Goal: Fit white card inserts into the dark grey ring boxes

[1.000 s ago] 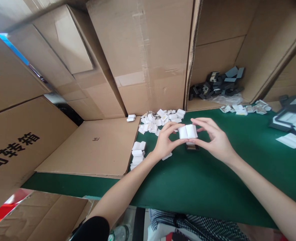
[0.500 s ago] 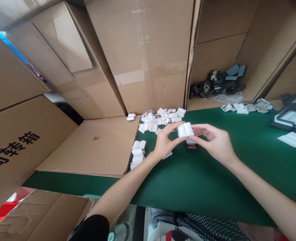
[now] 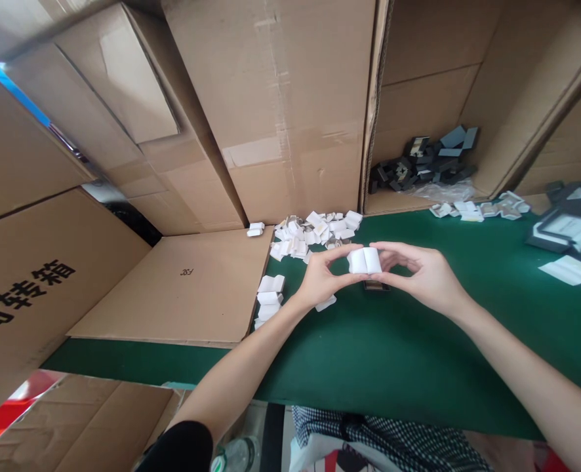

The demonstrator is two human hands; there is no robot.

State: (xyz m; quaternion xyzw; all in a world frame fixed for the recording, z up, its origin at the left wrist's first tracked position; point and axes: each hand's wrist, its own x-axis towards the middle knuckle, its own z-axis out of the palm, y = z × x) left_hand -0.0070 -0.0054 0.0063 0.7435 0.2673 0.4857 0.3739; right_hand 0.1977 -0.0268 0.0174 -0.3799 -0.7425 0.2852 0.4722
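Observation:
A small white padded insert [image 3: 364, 261], with a crease down its middle, is held up over the green table [image 3: 399, 360]. My left hand [image 3: 324, 275] pinches its left side between thumb and fingers. On the right side my right hand [image 3: 415, 270] grips it the same way. Just beneath, partly covered by the insert and my fingers, lies a small dark box [image 3: 376, 286]. Another white piece [image 3: 326, 303] rests on the table by my left wrist. A short column of white inserts [image 3: 269, 298] stands left of my left forearm.
Behind my hands lies a heap of white inserts [image 3: 310, 233]. A cardboard sheet [image 3: 167, 288] covers the table's left part. Tall cartons [image 3: 300, 98] line the back. Dark box parts [image 3: 433, 160] sit in an open carton, and more dark boxes [image 3: 573, 223] lie far right.
The white insert has been lowered slightly and turned a little in my fingers. Both hands keep their hold on it. The view has shifted slightly.

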